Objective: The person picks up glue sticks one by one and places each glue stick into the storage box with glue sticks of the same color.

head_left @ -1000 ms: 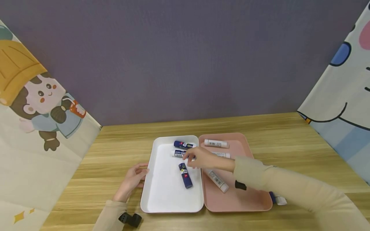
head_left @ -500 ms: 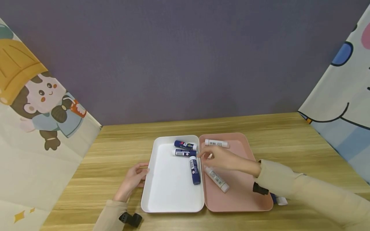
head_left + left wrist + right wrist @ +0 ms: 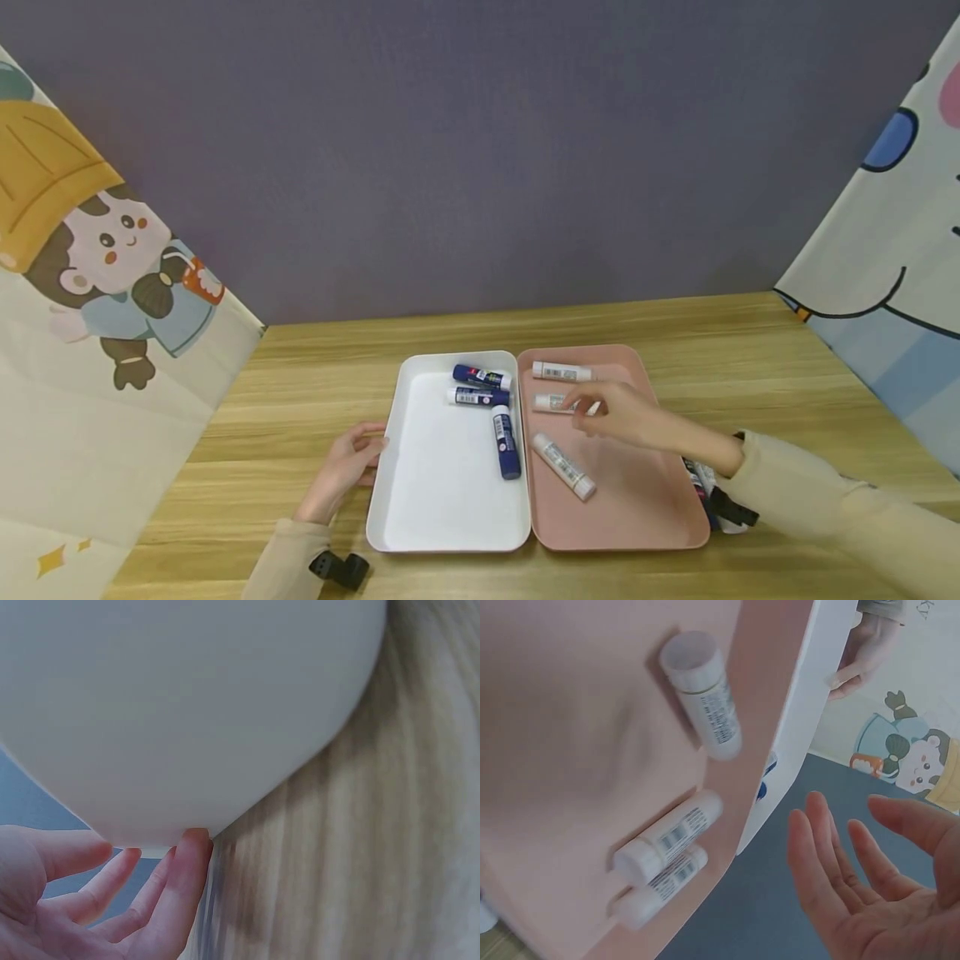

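Observation:
My left hand (image 3: 347,462) holds the left edge of the white tray (image 3: 408,517); in the left wrist view, the fingertips meet its wall. Inside that tray lie three blue glue sticks: one at the back (image 3: 482,377), one just in front of it (image 3: 478,397), and one lengthwise along the right wall (image 3: 506,443). My right hand (image 3: 618,412) hovers over the pink tray (image 3: 622,525), fingers loosely bent, holding nothing. Beneath it are three white glue sticks: a back one (image 3: 562,372), a middle one (image 3: 551,403) partly hidden by the fingers, and a slanted front one (image 3: 564,467).
Both trays stand side by side on a wooden table (image 3: 300,375). More glue sticks (image 3: 705,492) lie beyond the pink tray's right side, partly covered by my right forearm. A dark wall (image 3: 480,167) rises behind the table, with printed cloths at both sides.
My right hand has moved right, from above the white tray to above the pink one. The front blue glue stick has rolled to the white tray's right wall. The left hand stays put.

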`<control>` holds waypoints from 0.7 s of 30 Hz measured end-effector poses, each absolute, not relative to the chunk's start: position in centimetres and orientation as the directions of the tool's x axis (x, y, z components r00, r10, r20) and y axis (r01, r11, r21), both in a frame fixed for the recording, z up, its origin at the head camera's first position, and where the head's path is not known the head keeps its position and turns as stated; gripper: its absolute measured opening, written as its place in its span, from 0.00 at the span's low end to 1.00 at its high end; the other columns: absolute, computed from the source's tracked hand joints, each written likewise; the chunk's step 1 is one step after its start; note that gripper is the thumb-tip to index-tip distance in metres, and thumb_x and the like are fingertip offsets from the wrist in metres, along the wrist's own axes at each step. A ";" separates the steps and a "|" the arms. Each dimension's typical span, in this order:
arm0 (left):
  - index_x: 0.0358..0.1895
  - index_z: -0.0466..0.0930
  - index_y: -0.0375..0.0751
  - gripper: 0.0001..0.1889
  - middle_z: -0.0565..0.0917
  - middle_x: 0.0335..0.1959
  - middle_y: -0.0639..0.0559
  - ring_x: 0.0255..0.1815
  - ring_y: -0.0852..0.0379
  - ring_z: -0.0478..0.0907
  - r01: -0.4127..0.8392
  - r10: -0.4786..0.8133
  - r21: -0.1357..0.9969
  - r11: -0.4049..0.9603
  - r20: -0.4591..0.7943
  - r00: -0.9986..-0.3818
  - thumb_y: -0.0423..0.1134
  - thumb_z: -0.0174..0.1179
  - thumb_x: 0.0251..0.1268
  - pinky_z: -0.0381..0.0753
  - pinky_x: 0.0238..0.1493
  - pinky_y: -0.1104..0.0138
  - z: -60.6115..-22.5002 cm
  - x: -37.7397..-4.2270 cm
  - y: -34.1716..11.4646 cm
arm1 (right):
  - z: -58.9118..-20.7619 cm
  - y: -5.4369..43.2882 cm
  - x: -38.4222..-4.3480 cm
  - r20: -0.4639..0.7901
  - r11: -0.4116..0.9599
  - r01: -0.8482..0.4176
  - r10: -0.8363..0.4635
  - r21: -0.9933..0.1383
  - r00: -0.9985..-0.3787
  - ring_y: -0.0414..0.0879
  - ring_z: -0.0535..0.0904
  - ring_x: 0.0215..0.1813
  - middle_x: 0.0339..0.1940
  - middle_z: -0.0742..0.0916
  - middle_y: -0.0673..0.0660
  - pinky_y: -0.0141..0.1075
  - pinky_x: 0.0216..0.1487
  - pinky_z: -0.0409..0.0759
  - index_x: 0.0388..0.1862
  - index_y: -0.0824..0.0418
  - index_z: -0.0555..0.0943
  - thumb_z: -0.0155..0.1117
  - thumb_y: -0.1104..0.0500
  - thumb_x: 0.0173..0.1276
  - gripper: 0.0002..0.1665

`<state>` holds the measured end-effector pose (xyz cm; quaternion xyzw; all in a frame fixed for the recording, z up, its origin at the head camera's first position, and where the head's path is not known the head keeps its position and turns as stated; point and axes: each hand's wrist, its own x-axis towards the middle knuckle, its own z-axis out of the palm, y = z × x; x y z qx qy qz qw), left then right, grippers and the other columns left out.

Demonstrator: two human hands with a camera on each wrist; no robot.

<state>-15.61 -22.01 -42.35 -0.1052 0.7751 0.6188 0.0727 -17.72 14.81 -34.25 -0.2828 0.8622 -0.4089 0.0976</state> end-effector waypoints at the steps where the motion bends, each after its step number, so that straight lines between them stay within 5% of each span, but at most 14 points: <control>1: 0.54 0.66 0.28 0.17 0.79 0.36 0.41 0.27 0.54 0.78 -0.256 -0.078 0.943 0.212 -0.245 -0.967 0.30 0.49 0.62 0.80 0.25 0.61 -42.4 -15.6 -22.0 | -34.4 15.1 -17.7 0.067 0.507 -0.412 -0.567 -0.757 -0.821 0.42 0.77 0.24 0.27 0.82 0.55 0.30 0.26 0.77 0.38 0.67 0.78 0.58 0.69 0.56 0.10; 9: 0.54 0.66 0.28 0.17 0.79 0.36 0.40 0.27 0.54 0.78 -0.256 -0.073 0.942 0.216 -0.246 -0.967 0.30 0.49 0.62 0.80 0.26 0.60 -42.4 -15.6 -21.9 | -34.8 17.6 -17.2 0.106 0.528 -0.436 -0.543 -0.729 -0.833 0.39 0.74 0.30 0.29 0.80 0.54 0.30 0.29 0.76 0.39 0.68 0.77 0.58 0.69 0.55 0.10; 21: 0.55 0.65 0.28 0.18 0.79 0.36 0.41 0.27 0.54 0.78 -0.242 -0.058 0.942 0.232 -0.235 -0.970 0.30 0.49 0.62 0.80 0.27 0.60 -42.2 -15.6 -22.1 | -35.1 21.0 -16.1 0.003 0.583 -0.307 -0.462 -0.752 -0.887 0.40 0.73 0.27 0.32 0.80 0.55 0.31 0.25 0.75 0.46 0.71 0.74 0.55 0.67 0.59 0.15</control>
